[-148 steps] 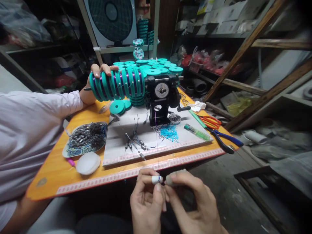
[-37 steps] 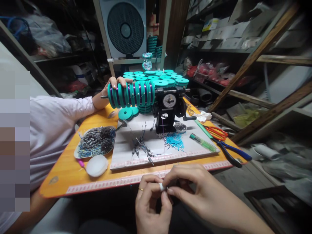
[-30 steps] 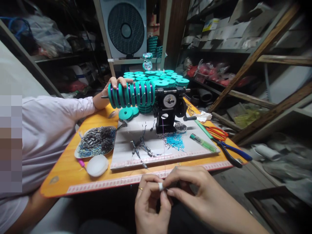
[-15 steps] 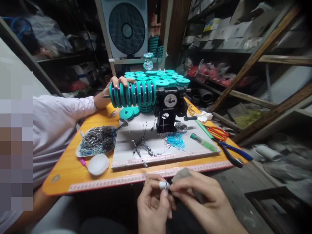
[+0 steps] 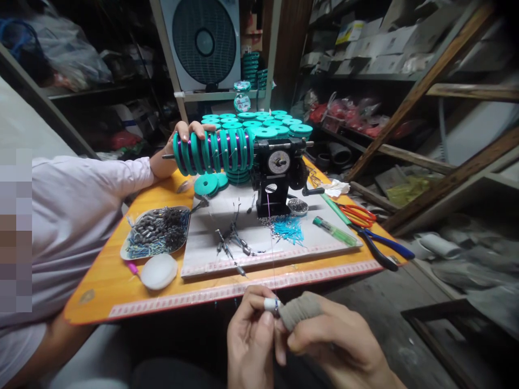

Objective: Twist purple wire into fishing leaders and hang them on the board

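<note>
A thin purple fishing line (image 5: pixel 268 208) runs down from the black hand-cranked winder (image 5: pixel 273 189) to the fingertips of my left hand (image 5: pixel 253 337). That hand is closed on the line, with white tape around its index finger. My right hand (image 5: pixel 344 335) is closed beside it, a grey cloth sleeve around one finger. Its fingertips meet near the line, and whatever they pinch is too small to make out. A row of teal foam spools (image 5: pixel 214 151) wound with purple line sits on the winder's shaft, and another person's hand (image 5: pixel 188 132) rests on top of them.
On the white board (image 5: pixel 211 259) lie several dark metal rigs (image 5: pixel 235 243), blue sleeves (image 5: pixel 288 231) and a green tube (image 5: pixel 334 232). Pliers (image 5: pixel 379 248) lie at the right edge. A tray of sinkers (image 5: pixel 158 232) and a white lid (image 5: pixel 159 272) stand left, near the other person's arm.
My right hand has turned, bringing its grey-sleeved finger forward and down against my left fingertips. My left hand stays almost in place. The whole view has shifted slightly.
</note>
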The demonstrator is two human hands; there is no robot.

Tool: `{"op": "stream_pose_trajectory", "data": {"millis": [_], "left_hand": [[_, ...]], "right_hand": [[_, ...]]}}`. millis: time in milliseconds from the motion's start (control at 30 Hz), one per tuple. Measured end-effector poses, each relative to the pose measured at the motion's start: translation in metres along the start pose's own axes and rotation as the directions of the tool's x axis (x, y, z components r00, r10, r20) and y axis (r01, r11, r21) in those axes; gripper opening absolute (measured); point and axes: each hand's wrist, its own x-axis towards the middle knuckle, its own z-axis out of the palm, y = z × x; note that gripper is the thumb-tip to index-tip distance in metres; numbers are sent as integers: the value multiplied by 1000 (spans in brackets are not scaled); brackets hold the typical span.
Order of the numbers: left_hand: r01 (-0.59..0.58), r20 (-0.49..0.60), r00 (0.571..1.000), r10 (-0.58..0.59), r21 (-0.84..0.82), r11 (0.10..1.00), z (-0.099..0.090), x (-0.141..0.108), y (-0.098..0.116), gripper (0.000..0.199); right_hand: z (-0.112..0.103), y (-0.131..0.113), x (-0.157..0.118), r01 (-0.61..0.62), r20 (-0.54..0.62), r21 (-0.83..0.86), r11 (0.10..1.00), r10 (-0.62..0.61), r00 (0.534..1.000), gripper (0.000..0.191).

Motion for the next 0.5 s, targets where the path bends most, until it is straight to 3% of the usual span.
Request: {"op": "stream_pose_trajectory", "data": {"millis": [200, 333, 500], "left_hand": [[91, -63, 994, -92, -18, 996, 5, 2, 1, 27], [91, -92, 991, -96, -51, 994, 6, 2, -1, 29], [75, -138, 987, -76, -17, 997, 7, 2, -2, 26]], "right_hand": [[1, 6, -2, -55, -53, 55, 997, 58, 997, 29], [3, 2, -5, -75, -63, -140, 987, 67, 996, 41], [9, -4, -6, -269, -250, -302, 915, 197, 948, 36]]}}
